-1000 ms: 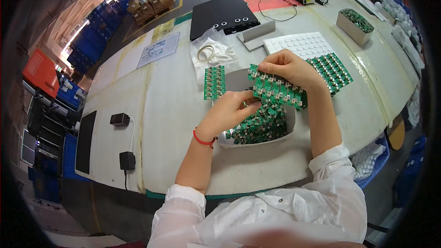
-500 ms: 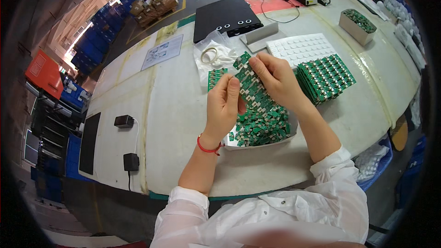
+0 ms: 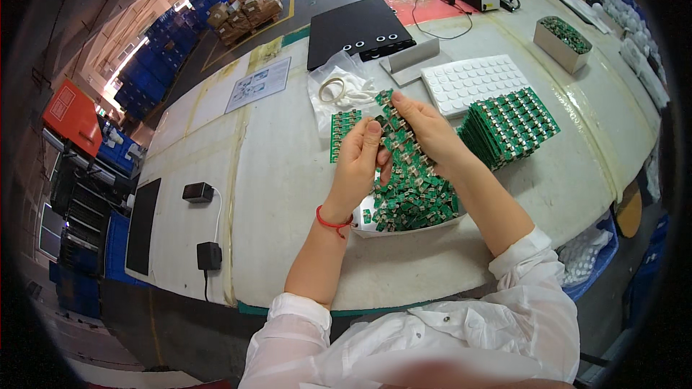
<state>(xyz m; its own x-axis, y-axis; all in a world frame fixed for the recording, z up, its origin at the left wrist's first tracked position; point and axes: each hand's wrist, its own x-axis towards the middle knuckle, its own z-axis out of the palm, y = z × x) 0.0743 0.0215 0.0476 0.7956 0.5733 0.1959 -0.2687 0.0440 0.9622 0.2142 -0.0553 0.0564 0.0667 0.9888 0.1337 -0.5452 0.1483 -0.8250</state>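
While both hands grip it, the green circuit-board strip (image 3: 398, 137) hangs in the air directly above the white tray (image 3: 404, 225), which serves as the landmark for everything else. Its long axis runs on a slant, from up and to the person's left, near the clear plastic bag (image 3: 339, 90), down and to the right toward the tray's heap of loose green board pieces (image 3: 414, 198). The left hand (image 3: 357, 166) closes on the strip from the left side, thumb up against its near edge and fingers curled behind. The right hand (image 3: 429, 130) closes on it from the right, fingertips pinching the upper end. Neither is spread wide; both are narrowed onto the strip, and they stand about equally near it, one to each side of its length.

Left of the tray and a little farther up the bench (image 3: 288, 173), a smaller green panel (image 3: 344, 130) lies flat. Right of the tray, a fanned stack of green panels (image 3: 508, 130) rests apart from it. Beyond the tray sits a white dimpled sheet (image 3: 472, 83), with a black flat case (image 3: 357, 29) farther still. Well to the tray's left lie two black power adapters (image 3: 198, 192) with a white cord.
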